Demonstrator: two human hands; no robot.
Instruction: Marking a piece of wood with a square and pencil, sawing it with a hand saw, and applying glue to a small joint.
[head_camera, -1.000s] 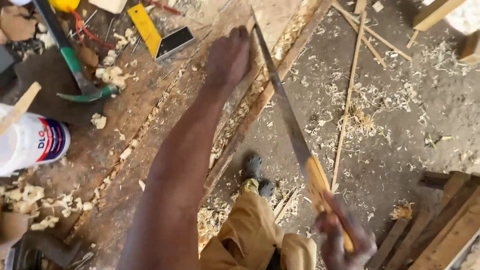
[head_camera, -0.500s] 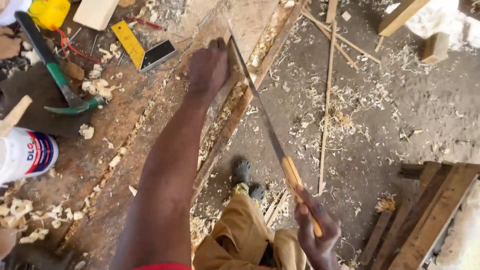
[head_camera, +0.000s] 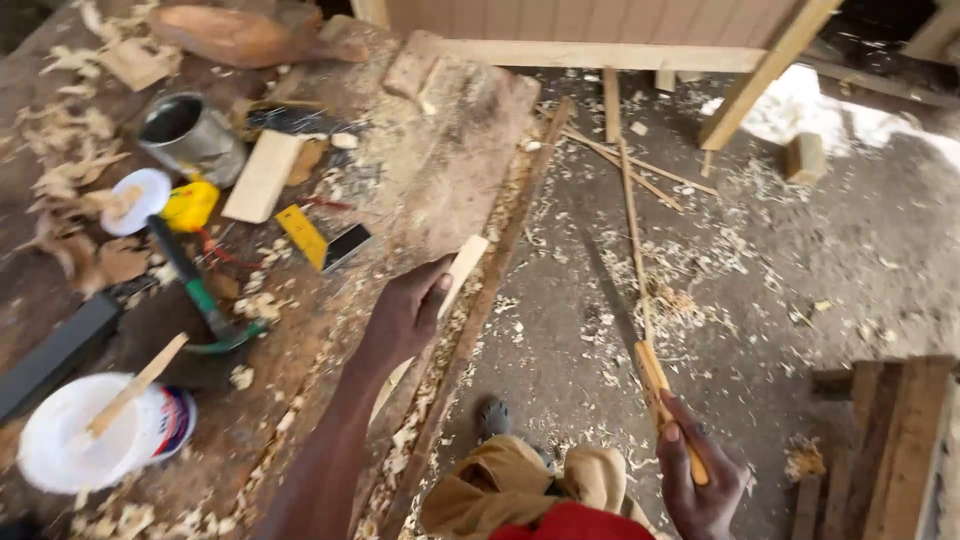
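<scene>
My left hand (head_camera: 405, 312) rests on the edge of the worn workbench (head_camera: 440, 170), fingers closed over a pale wooden strip (head_camera: 466, 262) that juts past the fingertips. My right hand (head_camera: 700, 482) is low at the right and grips the wooden handle of a handsaw (head_camera: 660, 395). The saw's dark blade points away over the floor, seen nearly edge-on and clear of the bench.
On the bench lie a green-handled hammer (head_camera: 198, 298), a yellow square (head_camera: 302, 236), a wooden block (head_camera: 262, 176), a metal can (head_camera: 190, 135) and a white tub (head_camera: 100, 432) with a stick in it. Shavings and thin sticks litter the floor; planks (head_camera: 900, 440) stand at the right.
The saw has come away from the bench edge and now hangs to the right over the floor. My left hand stays on the bench edge, with the pale strip now showing under it.
</scene>
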